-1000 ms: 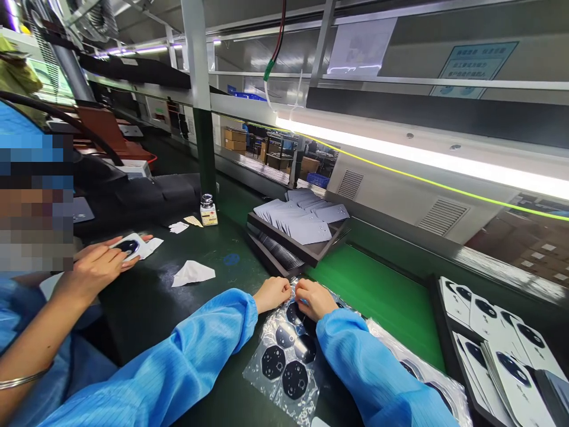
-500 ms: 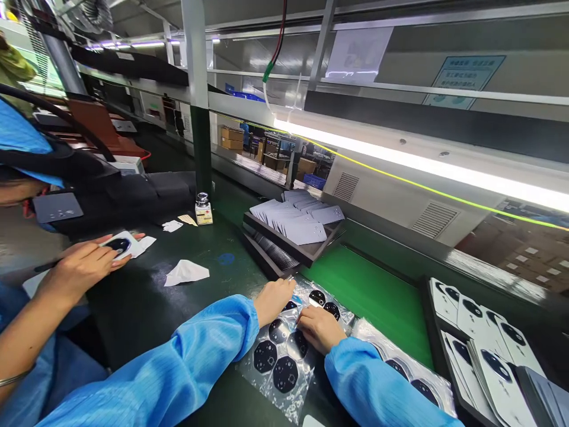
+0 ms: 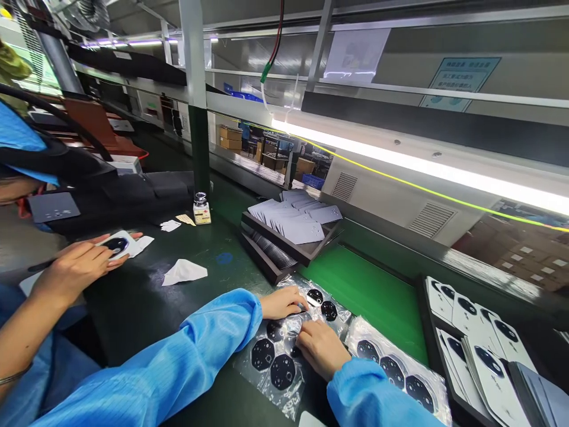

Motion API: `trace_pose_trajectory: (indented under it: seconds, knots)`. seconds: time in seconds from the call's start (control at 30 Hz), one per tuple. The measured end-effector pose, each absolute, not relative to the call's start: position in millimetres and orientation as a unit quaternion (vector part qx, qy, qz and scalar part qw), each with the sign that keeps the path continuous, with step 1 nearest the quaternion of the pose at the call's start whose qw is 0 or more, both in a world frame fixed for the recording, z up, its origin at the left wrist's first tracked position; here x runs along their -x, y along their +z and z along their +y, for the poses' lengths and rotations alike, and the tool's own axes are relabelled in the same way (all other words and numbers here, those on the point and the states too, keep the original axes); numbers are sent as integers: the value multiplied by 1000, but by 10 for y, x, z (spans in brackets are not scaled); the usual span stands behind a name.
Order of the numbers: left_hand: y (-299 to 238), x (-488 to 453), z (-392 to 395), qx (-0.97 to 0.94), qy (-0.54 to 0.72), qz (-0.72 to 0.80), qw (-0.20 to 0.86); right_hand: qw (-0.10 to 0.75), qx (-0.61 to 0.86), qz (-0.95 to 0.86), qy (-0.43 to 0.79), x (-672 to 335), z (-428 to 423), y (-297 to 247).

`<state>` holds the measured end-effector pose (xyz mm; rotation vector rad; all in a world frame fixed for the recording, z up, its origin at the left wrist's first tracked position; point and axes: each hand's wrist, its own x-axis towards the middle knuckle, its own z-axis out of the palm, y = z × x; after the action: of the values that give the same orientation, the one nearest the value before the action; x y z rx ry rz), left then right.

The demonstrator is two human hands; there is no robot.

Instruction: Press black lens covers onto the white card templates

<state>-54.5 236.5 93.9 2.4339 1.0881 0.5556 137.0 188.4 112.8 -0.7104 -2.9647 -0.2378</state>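
My left hand [image 3: 283, 302] lies over a clear plastic sheet [image 3: 288, 400] of round black camera lens covers, its bent fingers pressed together. Close by, my right hand [image 3: 320, 347] curls down onto the same sheet, fingertips at the edge of a cover that they partly hide. What either hand pinches is hidden under the fingers. Toward me, two black lens covers [image 3: 283, 372] show uncovered in the sheet. Beyond my hands lies a second part of the wrapping with more covers [image 3: 329, 311]. Another plastic-wrapped row of covers [image 3: 392, 372] lies right of my right hand.
Stacked dark trays [image 3: 306, 252] hold grey phone-back panels [image 3: 302, 228]. At right, a black tray [image 3: 427, 332] holds white panels with lens covers. A co-worker's hands [image 3: 73, 270] hold a white panel at left. A small bottle [image 3: 201, 210] and white paper [image 3: 184, 271] are on the table.
My left hand has turned and slid slightly right and toward me, its fingers now reaching over the sheet. My right hand has shifted slightly toward me. The camera view has moved a little.
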Motion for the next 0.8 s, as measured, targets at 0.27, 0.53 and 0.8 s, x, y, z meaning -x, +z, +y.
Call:
trace_pose_trajectory:
  seconds: [0.27, 0.53, 0.8]
  knots:
    - [921, 538, 2306, -884, 207, 373, 190, 60, 249, -966, -25, -1527, 1519, 1189]
    - [981, 529, 2251, -905, 191, 351, 146, 96, 294, -949, -56, -1558, 1698, 1091]
    - [993, 512, 2233, -922, 159, 339, 96, 134, 252, -945, -158, -1538, 1563, 1035]
